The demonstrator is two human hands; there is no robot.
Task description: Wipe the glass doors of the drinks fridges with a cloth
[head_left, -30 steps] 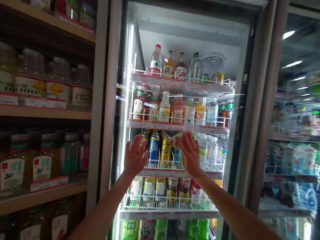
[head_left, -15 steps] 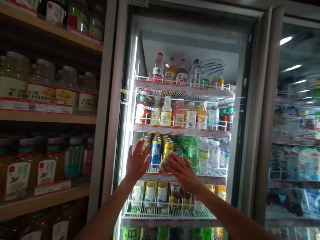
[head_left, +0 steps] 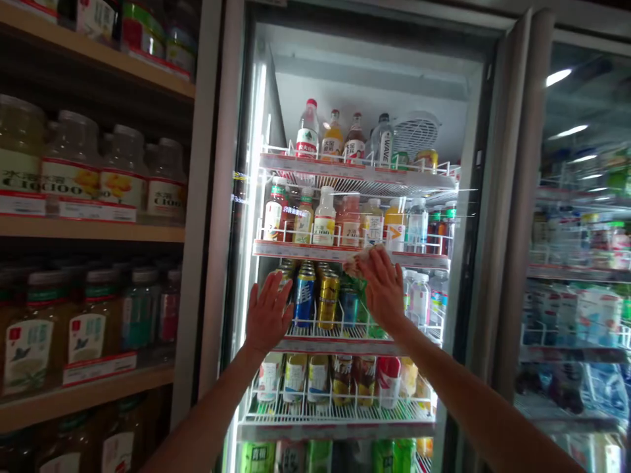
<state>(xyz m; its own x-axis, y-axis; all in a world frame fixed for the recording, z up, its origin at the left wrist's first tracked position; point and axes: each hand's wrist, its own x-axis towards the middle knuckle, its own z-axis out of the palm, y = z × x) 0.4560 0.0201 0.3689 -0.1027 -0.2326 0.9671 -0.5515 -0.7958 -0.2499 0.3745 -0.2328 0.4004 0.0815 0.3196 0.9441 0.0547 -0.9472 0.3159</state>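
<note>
head view: a person's two bare hands are raised before the glass door (head_left: 345, 62) of a lit drinks cooler (head_left: 217, 263). from where i stand, the right hand (head_left: 382, 289) is the higher of the two; its grip has hold of a crumpled, pale cloth (head_left: 355, 261), the fingers laid long over it rather than curled into a fist. the cloth appears to lie against the glass, in front of the second shelf (head_left: 296, 249) from the top, and juts out to the left of the fingers. the left hand (head_left: 269, 314) is lower, palm toward the door, its grip spread flat and bare; whether the palm touches the glass cannot be told. behind the glass, just right of the left hand, a blue can (head_left: 304, 299) and a gold can (head_left: 327, 299) stand side by side on the third shelf (head_left: 315, 345). to the left, wooden shelves (head_left: 93, 231) carry bottles (head_left: 121, 174); to the right stands a second cooler (head_left: 525, 164).
</note>
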